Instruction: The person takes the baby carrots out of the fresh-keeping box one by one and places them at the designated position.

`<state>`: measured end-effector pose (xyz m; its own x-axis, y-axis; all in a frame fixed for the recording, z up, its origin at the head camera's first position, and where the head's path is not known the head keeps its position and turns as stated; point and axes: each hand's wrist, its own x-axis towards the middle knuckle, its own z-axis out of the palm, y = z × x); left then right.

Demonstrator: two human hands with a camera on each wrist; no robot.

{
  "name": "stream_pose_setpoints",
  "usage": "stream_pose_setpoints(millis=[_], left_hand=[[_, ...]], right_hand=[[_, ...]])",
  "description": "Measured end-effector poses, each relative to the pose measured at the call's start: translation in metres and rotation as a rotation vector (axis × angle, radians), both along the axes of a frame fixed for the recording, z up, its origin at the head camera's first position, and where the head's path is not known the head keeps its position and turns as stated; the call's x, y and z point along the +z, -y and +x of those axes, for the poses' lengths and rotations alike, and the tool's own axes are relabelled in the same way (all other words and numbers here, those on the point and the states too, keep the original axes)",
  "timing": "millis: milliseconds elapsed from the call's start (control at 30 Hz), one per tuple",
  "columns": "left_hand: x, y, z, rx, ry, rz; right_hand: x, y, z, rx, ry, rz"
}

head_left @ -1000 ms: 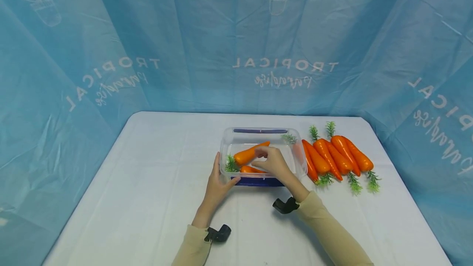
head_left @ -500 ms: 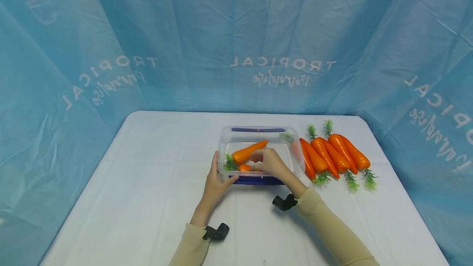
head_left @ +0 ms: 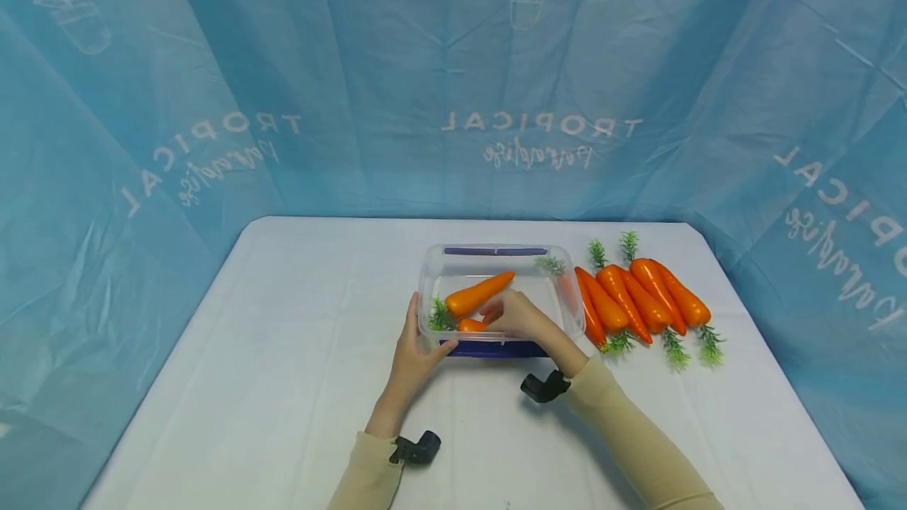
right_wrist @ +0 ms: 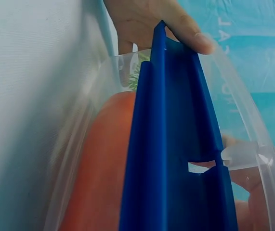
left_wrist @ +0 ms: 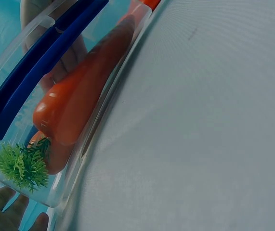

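Note:
A clear plastic container [head_left: 429, 282] with blue clip flaps [head_left: 492, 349] stands at the table's middle, lidless. My left hand [head_left: 412, 356] grips its near left corner, thumb on the near rim and fingers along the left side. Inside lie an orange carrot [head_left: 478, 295] with green leaves at the left and a nearer carrot [head_left: 471, 326], partly covered by my right hand [head_left: 516, 315]. That hand reaches inside, its curled fingers and thumb around the nearer carrot. Through the wall in the left wrist view, fingers touch behind this carrot [left_wrist: 74, 101]; the thumb's contact is hidden.
Several carrots [head_left: 641, 301] with green leaves lie side by side just right of the container, the closest one near its right wall. A white cloth covers the table [head_left: 319, 321]. Blue printed curtains [head_left: 453, 77] hang behind and at both sides.
My right hand has lowered into the container, and its fingers have closed in on the nearer carrot, covering more of its tip. The left hand keeps its hold on the corner.

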<state>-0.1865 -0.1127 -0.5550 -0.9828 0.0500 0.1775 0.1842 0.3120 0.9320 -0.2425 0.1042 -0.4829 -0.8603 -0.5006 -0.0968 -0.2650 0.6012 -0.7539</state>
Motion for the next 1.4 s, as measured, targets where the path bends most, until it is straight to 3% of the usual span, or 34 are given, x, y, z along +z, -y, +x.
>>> stream_pose_setpoints(millis=[267, 500, 733, 833, 1100, 1400], left_hand=[[-0.002, 0.000, 0.001, 0.003, -0.004, 0.012], [0.002, 0.000, 0.001, -0.002, 0.019, 0.013], [0.036, -0.003, 0.015, -0.029, 0.022, -0.001], [0.040, -0.003, 0.017, -0.024, 0.025, -0.003], [0.041, -0.004, 0.018, -0.019, 0.046, 0.005], [0.039, -0.004, 0.016, -0.027, 0.030, 0.012]], right_hand=[[0.001, -0.001, 0.000, 0.014, 0.081, 0.032], [0.003, -0.001, 0.000, 0.037, 0.077, 0.024], [0.002, -0.002, 0.001, 0.037, 0.076, -0.005], [0.002, -0.002, 0.000, 0.045, 0.062, -0.012], [0.000, -0.004, -0.001, 0.044, 0.046, -0.032], [-0.001, -0.006, 0.000, -0.044, -0.057, -0.044]])
